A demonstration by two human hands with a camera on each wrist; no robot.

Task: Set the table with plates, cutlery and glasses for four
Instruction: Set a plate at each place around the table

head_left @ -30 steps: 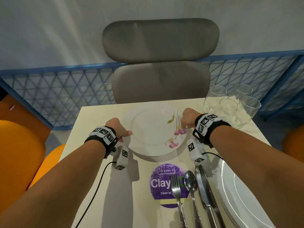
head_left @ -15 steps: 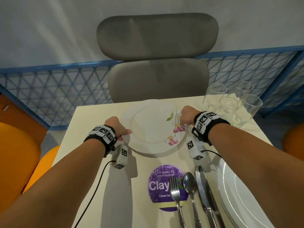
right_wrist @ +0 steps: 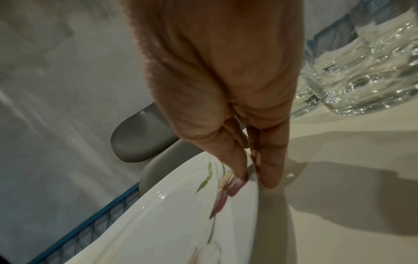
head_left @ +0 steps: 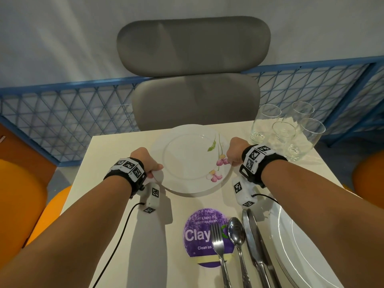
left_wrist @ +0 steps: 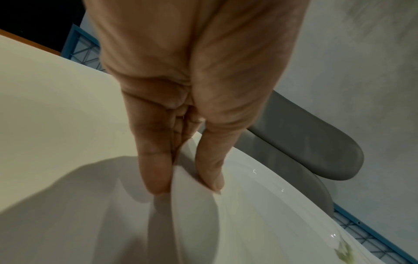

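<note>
A white plate [head_left: 187,161] with pink flowers sits low over the far end of the cream table [head_left: 108,163], in front of the grey chair. My left hand [head_left: 154,171] pinches its left rim, and my right hand [head_left: 230,162] pinches its right rim. In the left wrist view the left hand [left_wrist: 187,184] has its thumb on top of the plate [left_wrist: 260,214] and fingers underneath. The right wrist view shows the right hand [right_wrist: 255,178] holding the plate [right_wrist: 169,223] the same way. Whether the plate touches the table is unclear.
Several empty glasses [head_left: 284,129] stand at the far right corner. Near me lie a fork [head_left: 218,242], a spoon [head_left: 235,229] and knives [head_left: 253,246] over a purple sticker [head_left: 197,235]. A stack of white plates [head_left: 301,246] sits under my right forearm. Orange seats flank the table.
The plate has crept slightly toward the table's far edge and the chair. Both hands keep the same hold on its rim.
</note>
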